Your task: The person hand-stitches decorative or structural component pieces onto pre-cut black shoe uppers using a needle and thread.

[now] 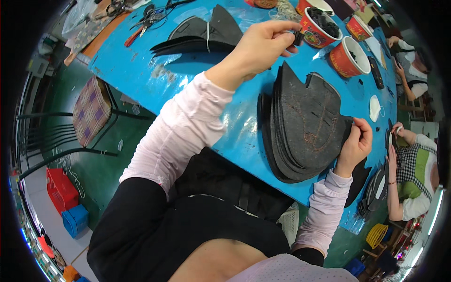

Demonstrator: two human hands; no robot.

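On the blue table (pixel 188 77), a stack of dark grey cut panels (pixel 310 122) lies in front of me; they look like shoe uppers. Reddish-brown stitch lines run across the top panel. My right hand (pixel 354 146) pinches the right tip of the top panel between thumb and fingers. Farther off, my left hand (pixel 263 49) is closed in a pinch on a small black piece (pixel 298 37), beside a red paper tub (pixel 315 36) filled with black pieces. What exactly the small piece is, I cannot make out.
A tied bundle of dark panels (pixel 202 33) lies at the far left, near scissors (pixel 149 16). Another red tub (pixel 348 58) and a white mask (pixel 374 108) are at the right. Two other people sit along the right. A chair (pixel 91 110) stands left of the table.
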